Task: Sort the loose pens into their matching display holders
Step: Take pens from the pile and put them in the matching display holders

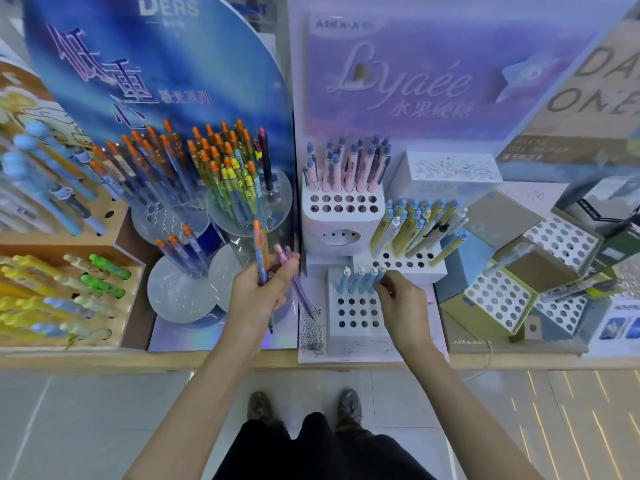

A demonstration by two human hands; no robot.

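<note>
Purple pen [300,294] and orange-capped pen [259,244] were clutched together in the left grip [258,296], over the counter [138,358] just left of the near white holder [356,336]. The right grip [403,299] pinched a pale blue pen [379,276] seated in that holder's far row.

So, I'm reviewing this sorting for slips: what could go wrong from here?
The left hand grips an orange-capped pen and purple pens in a loose fan; one might slide out. The right hand pinches a blue pen beside others crowded in the front white holder; a nudge could tilt its neighbours.
</note>
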